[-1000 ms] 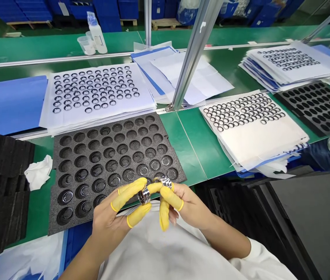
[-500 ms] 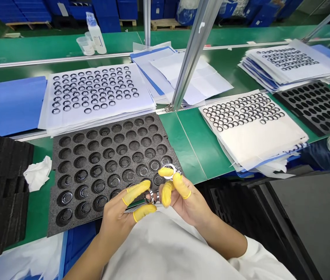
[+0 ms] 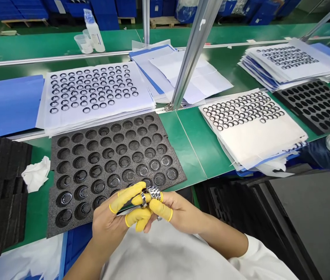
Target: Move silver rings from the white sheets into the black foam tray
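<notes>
Now a metal ring point(image 3: 154, 193) is held pinched between the left hand point(image 3: 108, 219) and right hand point(image 3: 176, 210), yellow finger cots point(image 3: 126, 196) closed on it, over the near edge of the black foam tray point(image 3: 115, 155), where seated rings point(image 3: 154, 165) are held in some pockets.

I can pass my right hand point(image 3: 179, 210) along the green worktop point(image 3: 188, 144) strip at 12 o'clock, between the black foam tray point(image 3: 109, 155) at 10 and the paper sheets point(image 3: 255, 144) at 2, up to the aluminium upright point(image 3: 192, 54), which blocks the way.

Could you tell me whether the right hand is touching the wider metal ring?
Touching: the head view shows the right hand gripping the wider metal ring between yellow-capped fingers.
</notes>
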Available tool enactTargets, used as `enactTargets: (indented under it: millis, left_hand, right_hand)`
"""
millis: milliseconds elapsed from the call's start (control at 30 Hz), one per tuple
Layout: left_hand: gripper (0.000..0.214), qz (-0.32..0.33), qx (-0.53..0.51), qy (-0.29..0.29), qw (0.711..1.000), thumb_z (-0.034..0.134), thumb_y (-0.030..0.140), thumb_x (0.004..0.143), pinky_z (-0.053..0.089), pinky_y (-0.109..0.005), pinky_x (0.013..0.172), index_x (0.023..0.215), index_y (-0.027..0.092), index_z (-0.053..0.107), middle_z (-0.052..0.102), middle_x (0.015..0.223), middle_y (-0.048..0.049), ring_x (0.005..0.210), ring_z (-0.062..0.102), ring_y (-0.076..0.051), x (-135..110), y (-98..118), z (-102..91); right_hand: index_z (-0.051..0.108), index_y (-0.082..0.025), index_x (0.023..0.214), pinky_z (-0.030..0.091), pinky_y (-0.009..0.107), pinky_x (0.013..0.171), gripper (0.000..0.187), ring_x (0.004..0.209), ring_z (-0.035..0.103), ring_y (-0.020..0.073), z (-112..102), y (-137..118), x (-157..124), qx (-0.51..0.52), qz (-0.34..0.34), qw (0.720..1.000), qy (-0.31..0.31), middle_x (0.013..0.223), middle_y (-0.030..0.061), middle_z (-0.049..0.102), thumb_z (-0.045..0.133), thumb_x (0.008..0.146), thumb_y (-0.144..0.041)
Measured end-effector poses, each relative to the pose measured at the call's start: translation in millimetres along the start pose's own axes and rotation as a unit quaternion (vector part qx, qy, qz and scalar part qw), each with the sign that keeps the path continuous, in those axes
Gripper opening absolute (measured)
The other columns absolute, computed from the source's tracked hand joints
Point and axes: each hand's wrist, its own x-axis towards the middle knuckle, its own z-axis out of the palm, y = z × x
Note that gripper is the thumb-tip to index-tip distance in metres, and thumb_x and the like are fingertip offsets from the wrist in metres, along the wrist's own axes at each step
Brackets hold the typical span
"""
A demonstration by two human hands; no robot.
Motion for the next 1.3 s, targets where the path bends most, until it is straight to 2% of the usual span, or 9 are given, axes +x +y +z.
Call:
enactTargets:
  millis: [133, 367, 567, 700, 867, 1033, 1133, 1233, 1300]
  left_hand:
    - [0.038, 0.008, 0.017, -0.028, 0.999, 0.075, 0.031, 0.092, 0.062, -0.023, 0.06, 0.129, 0.027, 0.071, 0.082, 0.096, -0.0027, 0.067, 0.074, -0.014, 4, 2, -1.5]
    - [0.042, 0.021, -0.018, -0.079, 0.996, 0.075, 0.029, 0.092, 0.063, -0.024, 0.07, 0.133, 0.025, 0.067, 0.082, 0.105, -0.0059, 0.083, 0.078, -0.018, 9, 4, -5.1]
    - [0.038, 0.042, -0.024, -0.091, 0.995, 0.07, 0.036, 0.095, 0.056, -0.02, 0.057, 0.131, 0.024, 0.068, 0.076, 0.077, -0.0003, 0.06, 0.07, -0.013, 15, 8, -4.5]
    - [0.04, 0.033, -0.02, -0.114, 0.993, 0.065, 0.046, 0.097, 0.052, -0.021, 0.049, 0.13, 0.023, 0.07, 0.07, 0.067, -0.0006, 0.051, 0.062, -0.012, 17, 14, -6.4]
    - [0.047, -0.05, -0.025, -0.108, 0.993, 0.069, 0.037, 0.096, 0.053, -0.022, 0.048, 0.142, 0.028, 0.063, 0.071, 0.07, 0.0005, 0.053, 0.063, -0.013, 15, 23, -6.5]
    - [0.046, -0.066, -0.015, -0.101, 0.993, 0.074, 0.028, 0.091, 0.053, -0.022, 0.05, 0.137, 0.03, 0.068, 0.074, 0.076, 0.0002, 0.057, 0.065, -0.014, 20, 29, -5.2]
    - [0.044, -0.053, -0.014, -0.101, 0.993, 0.074, 0.027, 0.09, 0.057, -0.022, 0.055, 0.134, 0.029, 0.07, 0.078, 0.087, -0.0017, 0.061, 0.068, -0.013, 25, 30, -4.4]
    - [0.045, -0.033, -0.016, -0.104, 0.994, 0.072, 0.024, 0.092, 0.06, -0.022, 0.061, 0.137, 0.028, 0.068, 0.08, 0.095, -0.0035, 0.068, 0.073, -0.014, 26, 30, -4.8]
    - [0.043, -0.026, -0.007, -0.094, 0.995, 0.071, 0.023, 0.092, 0.062, -0.022, 0.064, 0.135, 0.027, 0.069, 0.081, 0.097, -0.0041, 0.073, 0.075, -0.016, 24, 29, -5.9]
  right_hand:
    - [0.072, -0.016, 0.124, 0.058, 0.029, 0.078, 0.071, 0.085, 0.075, 0.0163, 0, 4, 0, 0.001, 0.025, 0.999, -0.028, 0.097, 0.0099, 0.078, 0.055, 0.09, -0.075]
    - [0.07, -0.015, 0.128, 0.058, 0.022, 0.069, 0.07, 0.074, 0.075, 0.013, -3, -1, -1, 0.012, 0.06, 0.996, -0.069, 0.093, 0.0089, 0.079, 0.059, 0.089, -0.073]
    - [0.075, -0.013, 0.113, 0.055, 0.02, 0.062, 0.068, 0.057, 0.066, 0.0086, -2, -3, -1, -0.012, 0.037, 0.998, -0.058, 0.076, 0.0038, 0.075, 0.058, 0.089, -0.074]
    - [0.076, -0.014, 0.111, 0.054, 0.019, 0.06, 0.068, 0.056, 0.063, 0.0076, -3, -4, -2, -0.079, 0.024, 0.996, -0.038, 0.08, 0.0045, 0.074, 0.056, 0.09, -0.075]
    - [0.073, -0.014, 0.114, 0.052, 0.018, 0.057, 0.071, 0.064, 0.064, 0.0095, -6, -3, -1, -0.2, -0.022, 0.979, -0.039, 0.093, 0.0083, 0.075, 0.043, 0.096, -0.076]
    - [0.067, -0.019, 0.077, 0.051, 0.023, 0.064, 0.057, 0.061, 0.061, 0.0112, -11, 0, 3, -0.303, -0.091, 0.949, -0.012, 0.072, 0.0023, 0.067, 0.043, 0.103, -0.064]
    - [0.063, -0.02, 0.068, 0.047, 0.022, 0.061, 0.053, 0.058, 0.059, 0.0114, -12, 1, 4, -0.334, -0.098, 0.937, 0.01, 0.064, 0.0004, 0.062, 0.049, 0.102, -0.058]
    - [0.067, -0.018, 0.075, 0.043, 0.02, 0.056, 0.046, 0.056, 0.055, 0.0102, -9, -4, 1, -0.302, -0.077, 0.95, 0.02, 0.062, -0.001, 0.061, 0.059, 0.097, -0.058]
    - [0.071, -0.017, 0.091, 0.043, 0.019, 0.053, 0.042, 0.056, 0.054, 0.0093, -5, -10, -1, -0.239, -0.041, 0.97, 0.0, 0.066, -0.0014, 0.064, 0.068, 0.091, -0.059]
